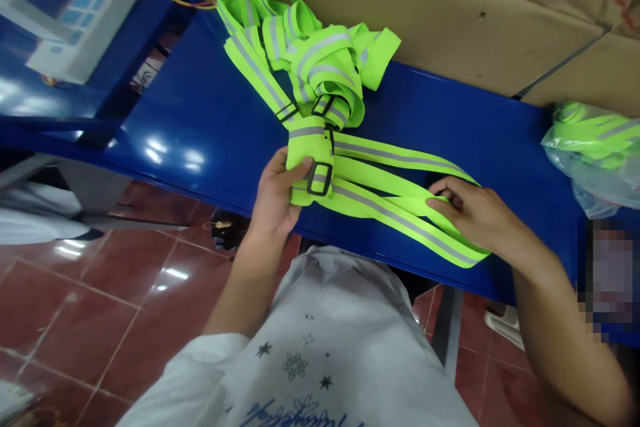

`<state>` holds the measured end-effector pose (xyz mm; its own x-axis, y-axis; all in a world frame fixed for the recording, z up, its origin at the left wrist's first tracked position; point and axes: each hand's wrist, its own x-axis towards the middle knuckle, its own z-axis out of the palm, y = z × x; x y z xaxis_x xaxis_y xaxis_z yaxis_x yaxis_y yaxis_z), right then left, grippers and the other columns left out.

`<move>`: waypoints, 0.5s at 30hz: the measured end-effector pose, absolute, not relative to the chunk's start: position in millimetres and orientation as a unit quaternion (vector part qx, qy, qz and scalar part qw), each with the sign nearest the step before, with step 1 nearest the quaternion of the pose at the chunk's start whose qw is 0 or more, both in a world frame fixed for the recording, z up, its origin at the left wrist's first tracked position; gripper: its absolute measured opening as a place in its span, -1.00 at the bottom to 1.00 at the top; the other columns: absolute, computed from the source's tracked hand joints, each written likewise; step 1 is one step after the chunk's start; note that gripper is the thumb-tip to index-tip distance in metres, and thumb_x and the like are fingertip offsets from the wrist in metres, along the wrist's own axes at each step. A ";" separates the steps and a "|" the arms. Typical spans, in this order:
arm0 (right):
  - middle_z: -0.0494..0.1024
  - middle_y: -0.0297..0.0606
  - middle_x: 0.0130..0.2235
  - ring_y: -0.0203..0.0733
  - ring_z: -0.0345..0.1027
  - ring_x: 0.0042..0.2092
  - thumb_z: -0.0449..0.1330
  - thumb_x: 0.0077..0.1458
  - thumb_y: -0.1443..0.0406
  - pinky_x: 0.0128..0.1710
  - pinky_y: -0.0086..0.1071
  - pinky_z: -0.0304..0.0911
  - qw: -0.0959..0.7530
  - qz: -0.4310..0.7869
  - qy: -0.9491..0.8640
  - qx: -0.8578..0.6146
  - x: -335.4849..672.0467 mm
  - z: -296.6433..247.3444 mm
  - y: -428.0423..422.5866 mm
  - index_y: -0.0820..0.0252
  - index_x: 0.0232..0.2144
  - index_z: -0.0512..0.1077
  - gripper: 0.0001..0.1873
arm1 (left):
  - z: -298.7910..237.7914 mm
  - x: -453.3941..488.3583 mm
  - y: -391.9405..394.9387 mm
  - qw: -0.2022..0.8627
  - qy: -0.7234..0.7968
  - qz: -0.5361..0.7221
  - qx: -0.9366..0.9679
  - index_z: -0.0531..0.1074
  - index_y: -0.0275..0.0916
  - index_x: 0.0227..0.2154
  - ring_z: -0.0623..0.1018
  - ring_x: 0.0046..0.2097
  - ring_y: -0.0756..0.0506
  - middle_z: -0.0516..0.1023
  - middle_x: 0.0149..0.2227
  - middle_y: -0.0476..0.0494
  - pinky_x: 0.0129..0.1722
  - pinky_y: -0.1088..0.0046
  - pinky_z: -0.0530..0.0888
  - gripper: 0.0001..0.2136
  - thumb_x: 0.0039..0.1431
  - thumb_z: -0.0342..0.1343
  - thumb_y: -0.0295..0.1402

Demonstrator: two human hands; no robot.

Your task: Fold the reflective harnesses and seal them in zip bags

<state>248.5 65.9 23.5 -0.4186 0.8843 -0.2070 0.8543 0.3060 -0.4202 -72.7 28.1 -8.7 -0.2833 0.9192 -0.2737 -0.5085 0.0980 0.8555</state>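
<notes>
Bright overhead light; glare on blue table (200, 127).

Bare table (200, 120) lies open left of centre; a strap heap (320, 67) blocks the upper middle; a bagged bundle (595, 147) crowds the right edge; cardboard (450, 7) walls the top.
</notes>
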 end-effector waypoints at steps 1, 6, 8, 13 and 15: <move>0.59 -0.32 -0.36 -0.20 0.42 -0.44 0.20 0.30 0.11 -0.40 -0.35 0.20 0.039 0.230 -0.804 -0.547 245.3 21.2 63.8 0.13 0.00 0.47 -0.68 | -9.2 -72.4 28.9 0.550 0.490 0.642 0.211 0.49 -0.26 -0.17 0.62 -0.34 -0.05 0.62 -0.28 -0.06 -0.34 0.46 0.58 -0.64 -0.05 0.43 -0.36; 0.61 -0.12 -0.03 0.02 0.54 -0.06 0.02 0.44 0.14 -0.12 -0.18 0.38 0.048 0.137 -0.844 -0.516 235.1 21.4 42.6 0.15 0.22 0.36 -0.58 | -10.5 -75.5 28.4 0.499 0.539 0.632 0.245 0.44 -0.21 -0.09 0.61 -0.29 -0.05 0.62 -0.23 -0.04 -0.29 0.45 0.57 -0.54 -0.07 0.44 -0.35; 0.56 -0.07 0.05 0.09 0.49 0.06 -0.07 0.47 0.05 0.02 -0.05 0.38 0.033 0.114 -0.871 -0.477 235.3 24.5 31.5 0.16 0.26 0.36 -0.49 | -10.6 -76.6 27.1 0.489 0.549 0.625 0.264 0.42 -0.16 -0.02 0.62 -0.24 -0.05 0.61 -0.17 -0.05 -0.24 0.45 0.57 -0.49 -0.06 0.44 -0.36; 0.50 0.12 0.06 0.36 0.31 0.22 0.07 0.27 -0.23 0.15 0.21 0.27 0.033 0.035 -0.900 -0.433 229.6 23.1 5.4 0.34 0.12 0.41 -0.23 | -10.5 -76.9 25.9 0.471 0.560 0.624 0.274 0.36 -0.12 0.08 0.63 -0.18 -0.09 0.61 -0.14 -0.06 -0.20 0.41 0.58 -0.40 -0.06 0.42 -0.38; 0.55 0.05 -0.05 0.20 0.40 0.17 0.09 0.38 -0.03 0.14 0.03 0.32 0.053 0.024 -0.911 -0.409 227.6 23.4 0.5 0.31 -0.09 0.45 -0.52 | -9.5 -78.3 25.6 0.475 0.562 0.620 0.272 0.34 -0.11 0.10 0.64 -0.18 -0.11 0.61 -0.16 -0.06 -0.21 0.38 0.60 -0.37 -0.07 0.42 -0.38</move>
<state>227.6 0.5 23.4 -0.6604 0.7469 0.0776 0.7418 0.6649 -0.0873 -78.3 25.6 -9.5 -0.4008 0.8949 -0.1963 -0.2822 0.0832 0.9557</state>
